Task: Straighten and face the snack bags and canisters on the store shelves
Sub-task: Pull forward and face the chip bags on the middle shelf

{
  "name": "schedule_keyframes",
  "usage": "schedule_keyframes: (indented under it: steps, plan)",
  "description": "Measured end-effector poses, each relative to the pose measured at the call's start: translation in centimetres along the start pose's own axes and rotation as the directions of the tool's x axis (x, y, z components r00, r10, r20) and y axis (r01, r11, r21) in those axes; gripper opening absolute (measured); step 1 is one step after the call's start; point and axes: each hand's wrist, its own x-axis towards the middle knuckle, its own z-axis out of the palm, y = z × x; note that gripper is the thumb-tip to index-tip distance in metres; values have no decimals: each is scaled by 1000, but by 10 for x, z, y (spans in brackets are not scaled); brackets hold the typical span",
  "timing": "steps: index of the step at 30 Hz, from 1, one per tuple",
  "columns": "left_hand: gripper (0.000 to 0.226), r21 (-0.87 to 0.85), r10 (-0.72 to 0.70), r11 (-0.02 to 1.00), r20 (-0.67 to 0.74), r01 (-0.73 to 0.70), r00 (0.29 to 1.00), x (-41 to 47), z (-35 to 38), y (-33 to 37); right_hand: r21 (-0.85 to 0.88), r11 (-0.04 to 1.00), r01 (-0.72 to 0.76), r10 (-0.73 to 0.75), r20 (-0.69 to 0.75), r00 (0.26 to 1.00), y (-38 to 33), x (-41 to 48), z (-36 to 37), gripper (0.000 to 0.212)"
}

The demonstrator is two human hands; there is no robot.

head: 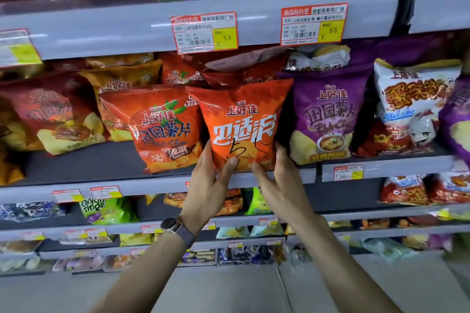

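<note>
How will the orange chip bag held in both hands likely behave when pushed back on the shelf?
Probably light and yielding: the orange bag looks air-puffed between the left hand and right hand. Likely slippery and easily crushed: its glossy film already creases near the top.

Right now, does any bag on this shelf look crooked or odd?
The orange bag, held by the left hand and right hand, has black marker scribbled on its front; the red tomato bag beside it leans sideways.
</note>
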Motion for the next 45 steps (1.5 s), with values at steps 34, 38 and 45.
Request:
schedule_keyframes:
  steps: [34, 38, 45]
  plan:
    - [49, 384, 272, 815, 408, -434, 872, -27, 1, 68, -610, 792, -20, -98, -159, 982, -20, -48, -81, 51]
    - [55, 529, 236, 717, 430, -455, 872, -16, 39, 93, -709, 704, -31, -135, -177, 975, 1, -44, -122, 49]
    - [83, 462, 164, 837, 298, -292, 940, 10, 101, 113, -739, 666, -98, -183, -289, 940, 58, -21, -204, 35]
